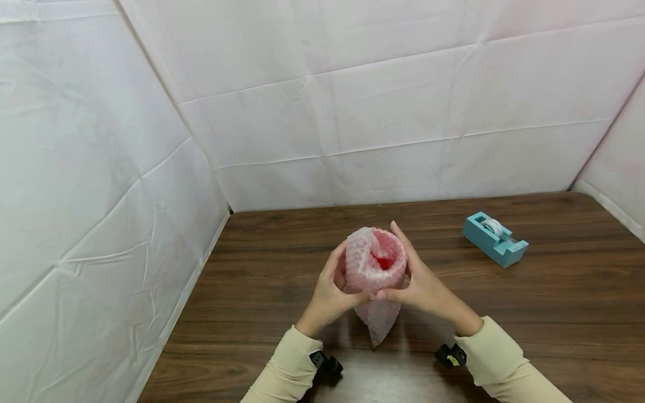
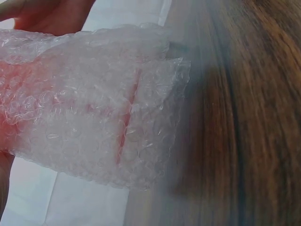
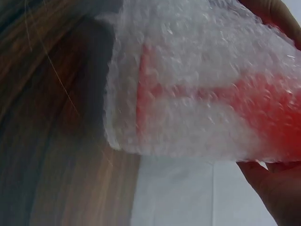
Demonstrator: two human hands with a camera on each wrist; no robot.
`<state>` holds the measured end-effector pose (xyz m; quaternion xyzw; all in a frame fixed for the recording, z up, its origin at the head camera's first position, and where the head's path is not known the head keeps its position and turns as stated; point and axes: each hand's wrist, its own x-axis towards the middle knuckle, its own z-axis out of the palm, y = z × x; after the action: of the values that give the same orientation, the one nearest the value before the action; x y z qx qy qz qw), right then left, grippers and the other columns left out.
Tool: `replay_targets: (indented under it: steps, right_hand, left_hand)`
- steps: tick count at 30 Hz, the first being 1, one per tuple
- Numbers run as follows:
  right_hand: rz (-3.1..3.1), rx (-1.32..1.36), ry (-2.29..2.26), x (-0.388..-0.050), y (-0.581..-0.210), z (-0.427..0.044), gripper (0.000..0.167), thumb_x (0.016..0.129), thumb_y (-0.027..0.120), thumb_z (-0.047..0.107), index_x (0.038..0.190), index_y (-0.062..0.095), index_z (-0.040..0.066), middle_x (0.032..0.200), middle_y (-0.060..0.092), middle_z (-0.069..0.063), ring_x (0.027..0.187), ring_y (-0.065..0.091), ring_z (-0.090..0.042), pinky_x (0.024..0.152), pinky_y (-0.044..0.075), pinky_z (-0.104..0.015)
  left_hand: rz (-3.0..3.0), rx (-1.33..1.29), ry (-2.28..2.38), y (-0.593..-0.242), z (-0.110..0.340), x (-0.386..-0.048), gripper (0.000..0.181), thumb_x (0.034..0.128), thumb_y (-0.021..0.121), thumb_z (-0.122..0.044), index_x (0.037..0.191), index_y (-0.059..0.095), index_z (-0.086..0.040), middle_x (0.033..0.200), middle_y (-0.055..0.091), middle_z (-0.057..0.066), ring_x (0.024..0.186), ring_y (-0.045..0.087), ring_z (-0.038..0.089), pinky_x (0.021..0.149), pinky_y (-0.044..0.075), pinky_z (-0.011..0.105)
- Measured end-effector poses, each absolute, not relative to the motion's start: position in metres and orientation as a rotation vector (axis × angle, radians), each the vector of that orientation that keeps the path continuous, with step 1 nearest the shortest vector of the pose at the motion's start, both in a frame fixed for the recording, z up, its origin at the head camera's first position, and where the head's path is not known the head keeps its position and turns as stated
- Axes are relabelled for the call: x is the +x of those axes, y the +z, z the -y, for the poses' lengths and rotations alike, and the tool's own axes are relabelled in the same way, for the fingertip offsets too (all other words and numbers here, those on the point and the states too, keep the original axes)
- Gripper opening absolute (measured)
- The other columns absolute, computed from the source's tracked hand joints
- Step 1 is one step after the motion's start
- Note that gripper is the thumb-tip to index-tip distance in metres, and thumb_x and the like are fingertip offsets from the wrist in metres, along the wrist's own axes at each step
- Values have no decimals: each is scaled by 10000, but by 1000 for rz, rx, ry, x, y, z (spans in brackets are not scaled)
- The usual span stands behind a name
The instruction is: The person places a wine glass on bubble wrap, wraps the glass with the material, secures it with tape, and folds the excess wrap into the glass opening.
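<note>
A red stemmed goblet [image 1: 384, 262], rolled in bubble wrap [image 1: 360, 263], stands upright between both hands. My left hand [image 1: 327, 296] grips the roll's left side, and my right hand [image 1: 425, 285] grips its right side, thumbs near each other at the front. The wrap's top is open, with red showing inside. A pointed flap of wrap hangs down at the front. Through the wrap, the right wrist view shows the thin stem [image 3: 197, 92] and flat foot [image 3: 142, 94] of the goblet. Whether the wrap's lower end touches the table cannot be told.
A light-blue tape dispenser [image 1: 494, 239] with a roll of clear tape sits to the right on the dark wooden table [image 1: 272, 252]. White sheeting [image 1: 383, 112] closes off the back and both sides.
</note>
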<state>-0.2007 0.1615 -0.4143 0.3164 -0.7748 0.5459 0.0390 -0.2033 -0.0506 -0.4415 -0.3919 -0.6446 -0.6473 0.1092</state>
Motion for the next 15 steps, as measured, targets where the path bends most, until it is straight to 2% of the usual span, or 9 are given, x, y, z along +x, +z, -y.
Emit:
replay_targets:
  steps: [3,8,15]
  right_hand:
    - [2349,958,1740,-202,-417,-159,1151,722,840,121,1541,61,339,1554,267,-96,1309,356,-5,982,396,-177]
    - [2238,968,1815,-203,-418,-156,1067,692,839,39,1527,203,236,1499,350,-38,1279,401,-42,982,414,-188]
    - [2142,1040,1869,-206,-420,-154,961,686,810,-45,1475,283,104,1406,422,10,1214,468,-96,936,477,-211]
  left_hand:
    - [1908,-1134,-1912,-441,50,-202,964,719,739,157,1501,235,-94,1413,405,233,1261,481,171,1013,456,289]
    - [1940,-1114,-1894,-440,50,-201,992,718,742,156,1515,219,-119,1438,396,197,1280,458,147,1030,435,268]
    - [1922,-1178,-1280,-435,53,-202,1174,643,870,-7,1535,111,-88,1609,120,128,1467,205,282,1150,295,401]
